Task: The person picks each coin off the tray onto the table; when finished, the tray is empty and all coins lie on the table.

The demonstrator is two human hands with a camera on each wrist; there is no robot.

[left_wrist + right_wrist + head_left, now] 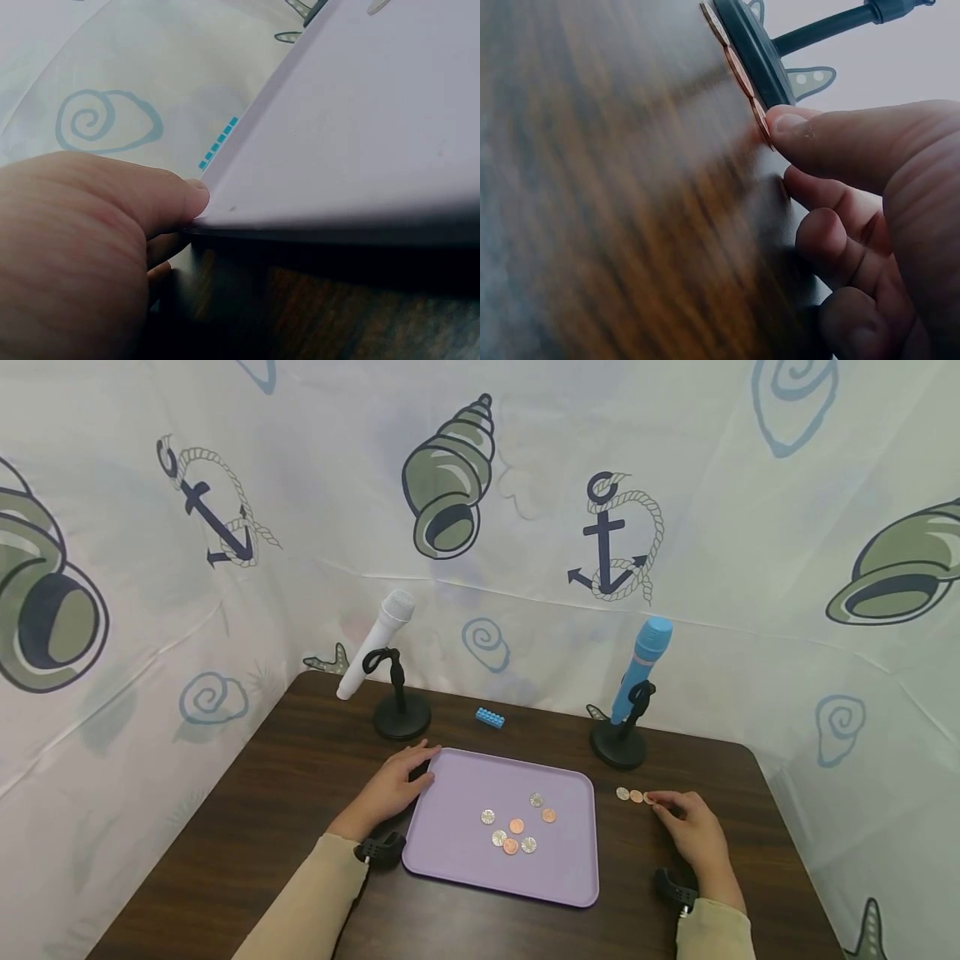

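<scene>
My right hand (693, 835) is at the right end of a short row of coins on the table, its thumb tip at the edge of the end coin (760, 121) and its other fingers curled below. Left of that coin lie a copper-coloured coin (636, 796) and a silver-coloured one (622, 793). A lilac tray (457, 852) lies flat in the middle, with several silver and copper-coloured coins (517, 826) scattered on it. My left hand (390, 787) rests at the tray's far left corner, fingers extended and thumb touching the rim.
Behind the tray's left side, a white microphone (378, 639) leans in a black stand (402, 714). A blue microphone (641, 664) in another black stand (618, 745) is just behind the coin row. Between them lies a blue toy brick (490, 717). A printed curtain hangs around the table.
</scene>
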